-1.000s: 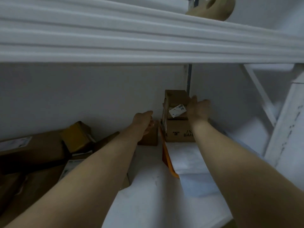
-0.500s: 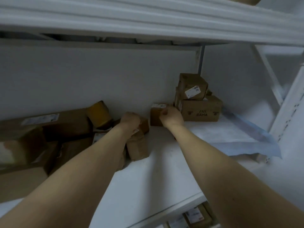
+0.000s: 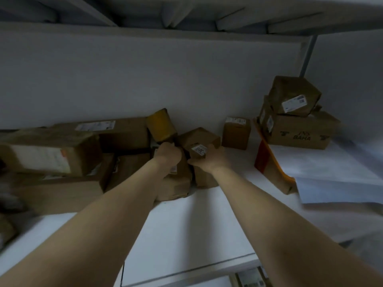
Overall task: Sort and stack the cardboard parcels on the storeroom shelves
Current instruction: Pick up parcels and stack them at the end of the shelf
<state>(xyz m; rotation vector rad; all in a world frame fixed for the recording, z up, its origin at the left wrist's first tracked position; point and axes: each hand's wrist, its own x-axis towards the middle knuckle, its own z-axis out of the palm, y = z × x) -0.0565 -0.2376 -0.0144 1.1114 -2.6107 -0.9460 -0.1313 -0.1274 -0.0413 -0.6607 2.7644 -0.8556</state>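
Both outstretched, left hand and right hand clasp parcel.

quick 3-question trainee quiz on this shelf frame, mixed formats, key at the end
1. True or false: a tilted brown cardboard box sits on the BAHA-printed brown cardboard box.
2. The right hand has its grip on: A) yellow-taped parcel; B) small brown cardboard box with a white label; C) white sheet.
3. What stands alone by the white back wall, left of the BAHA-printed box?
Key: 1 true; 2 B; 3 a small upright brown cardboard box, label on top.
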